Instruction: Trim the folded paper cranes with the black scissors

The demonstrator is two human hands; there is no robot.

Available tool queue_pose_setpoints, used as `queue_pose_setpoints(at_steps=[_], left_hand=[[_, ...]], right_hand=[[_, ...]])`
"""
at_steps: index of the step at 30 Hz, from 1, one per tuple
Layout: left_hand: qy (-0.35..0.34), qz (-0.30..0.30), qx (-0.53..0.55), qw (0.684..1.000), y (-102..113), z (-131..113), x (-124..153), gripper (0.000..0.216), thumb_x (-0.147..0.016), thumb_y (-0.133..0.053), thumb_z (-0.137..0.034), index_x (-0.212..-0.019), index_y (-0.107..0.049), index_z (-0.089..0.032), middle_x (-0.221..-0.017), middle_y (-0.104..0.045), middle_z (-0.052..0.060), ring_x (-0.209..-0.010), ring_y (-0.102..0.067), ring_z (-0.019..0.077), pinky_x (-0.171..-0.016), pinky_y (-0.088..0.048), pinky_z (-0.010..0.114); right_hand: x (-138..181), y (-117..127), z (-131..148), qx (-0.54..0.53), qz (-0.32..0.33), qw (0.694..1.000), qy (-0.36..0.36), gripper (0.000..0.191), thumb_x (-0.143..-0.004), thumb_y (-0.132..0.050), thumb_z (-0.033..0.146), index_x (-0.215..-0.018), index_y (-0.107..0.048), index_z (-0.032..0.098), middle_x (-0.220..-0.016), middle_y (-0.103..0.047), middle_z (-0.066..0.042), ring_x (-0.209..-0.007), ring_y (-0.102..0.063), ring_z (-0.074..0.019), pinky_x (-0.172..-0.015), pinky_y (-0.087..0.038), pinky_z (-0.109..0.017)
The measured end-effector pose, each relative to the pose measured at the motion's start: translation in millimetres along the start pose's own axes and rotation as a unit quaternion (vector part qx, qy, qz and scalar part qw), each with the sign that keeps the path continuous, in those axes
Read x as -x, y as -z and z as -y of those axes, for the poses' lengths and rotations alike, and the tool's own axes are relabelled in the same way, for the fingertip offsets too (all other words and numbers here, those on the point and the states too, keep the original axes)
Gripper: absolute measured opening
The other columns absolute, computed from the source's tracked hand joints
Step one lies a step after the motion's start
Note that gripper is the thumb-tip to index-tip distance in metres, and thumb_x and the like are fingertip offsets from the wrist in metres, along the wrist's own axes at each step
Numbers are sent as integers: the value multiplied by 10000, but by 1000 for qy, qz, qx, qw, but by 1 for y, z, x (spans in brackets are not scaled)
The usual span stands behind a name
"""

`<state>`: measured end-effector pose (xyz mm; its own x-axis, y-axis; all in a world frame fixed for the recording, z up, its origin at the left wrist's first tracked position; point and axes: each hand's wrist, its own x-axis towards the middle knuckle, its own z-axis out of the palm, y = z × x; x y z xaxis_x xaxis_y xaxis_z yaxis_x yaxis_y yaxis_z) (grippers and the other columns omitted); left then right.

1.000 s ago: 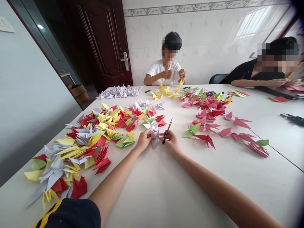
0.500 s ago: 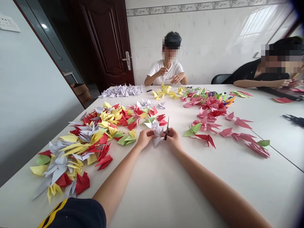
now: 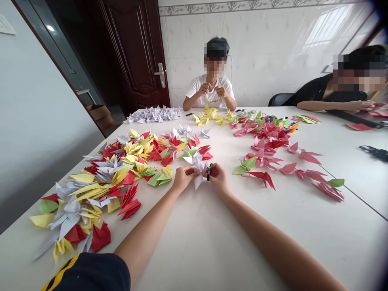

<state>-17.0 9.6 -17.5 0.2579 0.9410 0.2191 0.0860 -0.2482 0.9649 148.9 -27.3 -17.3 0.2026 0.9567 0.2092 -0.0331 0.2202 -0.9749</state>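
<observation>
- Your left hand (image 3: 184, 178) pinches the left side of a pale lilac, pointed paper crane (image 3: 199, 171), between your hands over the white surface (image 3: 194, 242).
- The crane is likely light, crisp, easily creased; its folded centre seems the safest hold.
- Your right hand (image 3: 218, 178) holds black, loop-handled scissors (image 3: 209, 172); whether it also grips paper, you cannot tell.

No readable text; print (image 3: 216, 100) on white shirt (image 3: 208, 95) too small.

The head camera looked forward and down from close above both forearms (image 3: 151, 226), past the left hand (image 3: 183, 178) and right hand (image 3: 219, 178), toward the tiled wall (image 3: 260, 60).
</observation>
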Motion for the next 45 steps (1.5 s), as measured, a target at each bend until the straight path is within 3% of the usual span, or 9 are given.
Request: queue_pose_setpoints(at_steps=[5,10,16,22,25,31,36,45], left_hand=[[-46,-24,-21,998,-1,-5,3,346,-747,-776,-473,-797,-697,-140,-800,-683,54,-664,-661,177,-583,-482,245],[-90,-36,-43,994,-1,-5,2,324,-795,-730,-465,-781,-665,-148,-842,-642,50,-642,-609,142,-565,-456,232],[-99,-41,-58,993,-2,-2,2,303,-830,-688,-453,-796,-634,-156,-892,-625,51,-603,-532,111,-546,-411,224],[-102,-33,-68,992,-2,-7,4,313,-866,-651,-445,-767,-597,-154,-870,-599,33,-562,-484,85,-528,-368,214],[-97,-36,-66,993,-4,-9,5,326,-868,-645,-449,-749,-575,-154,-830,-580,22,-554,-488,86,-520,-356,214],[-49,-31,-21,998,-9,-13,8,352,-824,-674,-499,-770,-598,-159,-761,-599,12,-544,-505,102,-519,-367,221],[-22,-39,23,999,-12,-14,8,365,-793,-708,-511,-786,-617,-158,-706,-603,4,-580,-561,127,-568,-418,226],[-95,-56,-68,992,-8,-10,7,263,-867,-647,-397,-796,-687,-147,-865,-648,55,-611,-539,114,-569,-407,223]], right_hand=[[3,0,5,-42,18,999,-3,340,-646,-789,302,-749,-473,230,-754,-559,22,-687,-558,-138,-656,-479,-292],[3,2,9,-79,25,996,-41,385,-615,-822,330,-809,-503,234,-913,-639,-12,-694,-609,-146,-643,-513,-306],[1,4,4,-64,41,996,-48,354,-621,-821,335,-775,-520,229,-807,-646,6,-681,-590,-147,-609,-468,-279],[1,5,0,-75,51,995,-37,335,-620,-796,262,-844,-547,239,-931,-649,-17,-822,-628,-177,-666,-509,-290],[2,4,-1,-92,68,992,-51,369,-608,-813,279,-843,-531,240,-926,-637,-6,-791,-644,-175,-667,-523,-304],[3,0,2,-85,21,993,-78,315,-565,-763,226,-722,-490,217,-758,-624,14,-662,-609,-148,-616,-512,-293],[3,-2,3,-108,9,991,-76,287,-562,-746,226,-713,-502,215,-762,-627,17,-631,-594,-135,-609,-516,-295],[1,7,6,-60,-35,997,19,328,-667,-791,321,-833,-522,232,-904,-690,-27,-760,-610,-165,-595,-444,-259]])
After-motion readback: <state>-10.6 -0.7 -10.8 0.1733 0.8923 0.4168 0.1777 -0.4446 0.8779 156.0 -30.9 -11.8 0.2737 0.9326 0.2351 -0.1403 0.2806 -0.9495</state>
